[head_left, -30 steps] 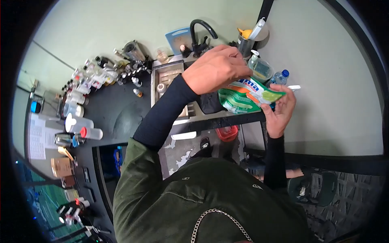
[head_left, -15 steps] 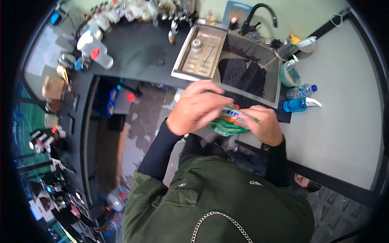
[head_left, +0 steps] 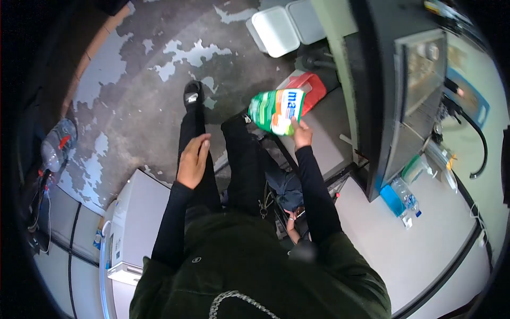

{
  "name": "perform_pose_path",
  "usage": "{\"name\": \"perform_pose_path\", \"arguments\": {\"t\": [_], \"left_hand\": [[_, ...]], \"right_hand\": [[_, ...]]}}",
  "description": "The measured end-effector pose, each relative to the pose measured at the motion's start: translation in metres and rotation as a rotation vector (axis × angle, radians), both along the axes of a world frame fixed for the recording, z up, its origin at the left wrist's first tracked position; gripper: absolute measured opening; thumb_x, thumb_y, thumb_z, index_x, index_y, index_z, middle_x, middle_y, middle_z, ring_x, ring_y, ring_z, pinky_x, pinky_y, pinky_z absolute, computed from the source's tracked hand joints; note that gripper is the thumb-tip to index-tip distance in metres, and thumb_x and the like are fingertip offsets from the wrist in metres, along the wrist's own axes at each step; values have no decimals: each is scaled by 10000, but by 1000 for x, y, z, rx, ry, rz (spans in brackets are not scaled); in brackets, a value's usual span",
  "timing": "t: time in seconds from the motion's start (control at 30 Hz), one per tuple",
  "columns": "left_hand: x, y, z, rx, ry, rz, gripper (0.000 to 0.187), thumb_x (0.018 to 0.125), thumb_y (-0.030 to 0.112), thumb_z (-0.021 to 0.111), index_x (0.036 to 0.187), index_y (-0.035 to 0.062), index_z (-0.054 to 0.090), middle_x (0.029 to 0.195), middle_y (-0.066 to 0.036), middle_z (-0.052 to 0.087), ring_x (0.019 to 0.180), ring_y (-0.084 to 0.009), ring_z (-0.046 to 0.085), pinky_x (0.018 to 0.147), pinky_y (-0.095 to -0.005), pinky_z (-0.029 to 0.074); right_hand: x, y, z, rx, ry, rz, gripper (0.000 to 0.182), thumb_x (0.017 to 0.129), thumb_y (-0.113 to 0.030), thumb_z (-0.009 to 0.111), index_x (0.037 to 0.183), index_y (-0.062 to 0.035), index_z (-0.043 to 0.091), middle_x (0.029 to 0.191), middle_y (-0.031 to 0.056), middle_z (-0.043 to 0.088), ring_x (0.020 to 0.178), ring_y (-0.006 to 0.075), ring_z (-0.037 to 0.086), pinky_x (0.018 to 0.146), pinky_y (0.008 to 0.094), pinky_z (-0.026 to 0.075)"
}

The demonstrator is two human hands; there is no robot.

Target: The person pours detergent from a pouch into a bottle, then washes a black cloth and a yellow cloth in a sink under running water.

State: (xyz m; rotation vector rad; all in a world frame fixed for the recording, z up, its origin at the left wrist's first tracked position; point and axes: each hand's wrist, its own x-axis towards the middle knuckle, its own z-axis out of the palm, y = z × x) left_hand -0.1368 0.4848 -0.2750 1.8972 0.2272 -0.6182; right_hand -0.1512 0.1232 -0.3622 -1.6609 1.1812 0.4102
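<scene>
My right hand (head_left: 302, 134) grips the lower corner of a green, orange and white refill pouch (head_left: 273, 110), thumb on its front. Large blue letters starting "ma" show on the pouch; the rest of its print is blurred. My left hand (head_left: 193, 161) hangs in front of my left leg with its fingers stretched out and nothing in it. Just beyond the pouch is a red bag-like thing (head_left: 313, 91), partly covered by it.
A white lidded box (head_left: 275, 33) stands open on the worn floor. To the right are the dark counter, sink and black tap (head_left: 482, 141). Bottles, including a blue spray bottle (head_left: 392, 201), stand on a white surface. Another person's hand (head_left: 291, 226) shows below my right arm.
My view has turned left and down from the sink toward the floor. My left hand has let go of the pouch, which my right hand now holds alone, out to the front.
</scene>
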Motion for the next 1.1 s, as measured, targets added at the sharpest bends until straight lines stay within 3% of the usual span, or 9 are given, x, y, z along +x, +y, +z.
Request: {"name": "perform_pose_path", "arguments": {"t": [0.2,0.27,0.4,0.47,0.57,0.7,0.93,0.97,1.1], "left_hand": [[-49,-35,-79,-51,225,52,242,994,151,491,1130,-11,609,1052,-185,649,983,-336,640,854,-364,487],[-68,-53,-111,-100,299,105,250,1000,151,479,1139,-14,605,1068,-185,654,997,-327,641,876,-361,486],[-105,-79,-162,-99,512,208,285,1015,168,445,1161,-25,594,1130,-193,646,1062,-283,629,891,-346,487],[-106,-88,-167,-56,556,52,300,1020,173,425,1161,-31,594,1132,-196,647,1071,-272,627,901,-349,483],[-100,-100,-164,-166,714,238,322,1027,189,403,1161,-35,590,1126,-200,646,1077,-284,620,934,-366,464],[-112,-107,-169,-102,752,358,380,1037,236,359,1187,-38,574,1136,-206,639,1074,-298,613,951,-375,449],[-111,-119,-169,-113,740,304,424,1039,267,326,1174,-43,583,1133,-206,634,1085,-304,603,962,-371,442],[-112,-119,-170,-112,739,310,426,1036,262,322,1178,-45,580,1136,-202,634,1091,-298,598,969,-371,437],[-107,-122,-168,-140,719,346,426,1035,261,321,1179,-47,579,1138,-204,632,1085,-302,600,973,-369,434]], "right_hand": [[40,-106,-218,-170,-114,31,250,918,-227,667,1052,-18,689,945,79,695,773,185,673,686,394,566],[74,-146,-260,-108,-138,-39,294,903,-199,664,1124,-6,673,999,89,703,819,182,657,766,277,518],[118,-287,-383,-220,-126,118,425,928,-284,608,1280,-55,545,1152,122,624,1015,290,624,779,396,557],[174,-231,-328,-235,-27,-101,489,936,-283,591,1344,-49,454,1201,151,579,1067,328,590,770,468,575],[209,-315,-393,-258,-112,-101,480,957,-289,557,1348,-39,434,1256,164,532,1085,352,577,761,505,585],[246,-287,-371,-160,-192,-307,403,987,-281,536,1301,-37,472,1266,163,548,1098,350,586,829,493,576],[273,-268,-351,-377,-255,-250,414,978,-308,553,1289,-44,483,1233,152,557,1075,328,594,779,445,579],[273,-276,-350,-259,-238,-99,561,968,-351,550,1413,-68,358,1383,187,435,1197,351,515,849,520,550],[268,-330,-407,-275,-121,4,634,919,-309,615,1431,-65,333,1392,186,411,1206,360,506,893,512,530]]}}
